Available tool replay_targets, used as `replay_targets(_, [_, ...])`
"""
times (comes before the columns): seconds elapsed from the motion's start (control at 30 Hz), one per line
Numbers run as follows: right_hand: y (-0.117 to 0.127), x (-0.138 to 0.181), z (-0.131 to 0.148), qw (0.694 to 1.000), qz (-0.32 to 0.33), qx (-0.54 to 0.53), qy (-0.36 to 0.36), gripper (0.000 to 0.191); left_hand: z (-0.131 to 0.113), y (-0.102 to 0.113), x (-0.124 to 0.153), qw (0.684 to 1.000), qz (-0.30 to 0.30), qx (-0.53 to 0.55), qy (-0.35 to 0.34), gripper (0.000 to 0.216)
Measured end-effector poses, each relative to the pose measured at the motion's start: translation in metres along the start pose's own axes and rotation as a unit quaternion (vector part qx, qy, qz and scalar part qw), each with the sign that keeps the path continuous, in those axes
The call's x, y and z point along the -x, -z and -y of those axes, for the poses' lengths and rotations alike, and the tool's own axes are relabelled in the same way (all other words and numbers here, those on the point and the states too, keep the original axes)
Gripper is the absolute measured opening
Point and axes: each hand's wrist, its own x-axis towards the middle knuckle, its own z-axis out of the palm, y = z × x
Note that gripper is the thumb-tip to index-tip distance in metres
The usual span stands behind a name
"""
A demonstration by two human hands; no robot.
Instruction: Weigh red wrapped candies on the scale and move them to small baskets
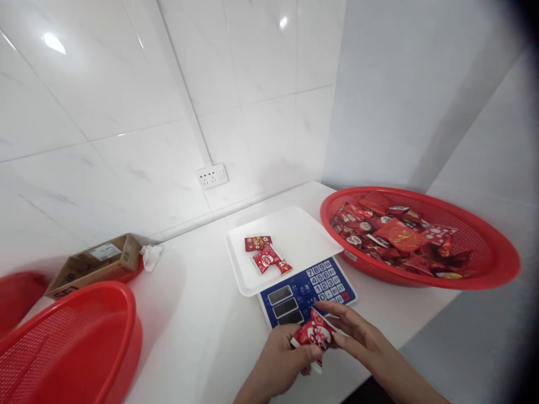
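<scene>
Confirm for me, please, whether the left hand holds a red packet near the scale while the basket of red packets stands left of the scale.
Not quite: the head view shows the basket of red packets right of the scale. The left hand does hold a red packet near the scale.

Bright light; glare spots on tiled wall [261,67]; right corners dark

White tiled wall [269,62], socket [212,177], pale side wall [387,112], white tabletop [181,320]
</scene>
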Motion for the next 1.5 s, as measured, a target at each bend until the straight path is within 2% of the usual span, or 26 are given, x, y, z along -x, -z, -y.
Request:
replay_targets(0.07, [-0.001, -0.002, 0.005, 0.996, 0.054, -0.026, -0.072, 0.038, -0.004, -0.001, 0.003, 0.999, 0.045, -0.017, 0.007, 0.034])
replay_targets(0.17, [-0.003, -0.005, 0.005, 0.990, 0.096, 0.005, -0.107, 0.044, -0.009, -0.003, 0.007, 0.996, 0.079, -0.034, 0.009, 0.033])
replay_targets(0.3, [-0.007, -0.007, 0.001, 0.994, 0.035, 0.061, -0.082, 0.046, -0.009, -0.005, 0.006, 0.997, 0.051, -0.063, -0.001, 0.044])
replay_targets(0.47, [-0.013, -0.007, 0.002, 0.995, -0.003, 0.088, -0.050, 0.044, -0.007, -0.009, 0.004, 0.996, 0.058, -0.061, -0.006, 0.049])
replay_targets(0.6, [-0.009, -0.007, 0.006, 0.996, 0.031, 0.058, -0.057, 0.041, -0.006, -0.008, 0.004, 0.997, 0.043, -0.057, -0.007, 0.043])
replay_targets(0.83, [-0.005, -0.006, 0.000, 0.989, 0.137, 0.003, -0.061, 0.045, -0.009, -0.005, 0.007, 0.995, 0.093, -0.038, 0.011, 0.044])
replay_targets(0.97, [-0.009, -0.006, -0.003, 0.988, 0.134, -0.016, -0.074, 0.049, -0.010, -0.004, 0.008, 0.994, 0.105, -0.026, 0.027, 0.050])
replay_targets(1.13, [-0.012, -0.008, 0.004, 0.991, 0.118, 0.004, -0.060, 0.051, -0.004, -0.003, 0.006, 0.995, 0.087, -0.042, 0.029, 0.055])
replay_targets(1.27, [-0.018, -0.008, 0.015, 0.986, 0.151, -0.063, -0.039, 0.053, 0.000, -0.002, 0.005, 0.996, 0.080, -0.039, 0.009, 0.058])
replay_targets(1.37, [-0.021, -0.007, 0.023, 0.984, 0.154, -0.087, -0.023, 0.051, 0.000, -0.002, 0.005, 0.997, 0.071, -0.038, 0.001, 0.057])
replay_targets(1.5, [-0.021, -0.007, 0.028, 0.986, 0.152, -0.066, -0.018, 0.052, -0.002, -0.002, 0.004, 0.997, 0.059, -0.039, -0.003, 0.053])
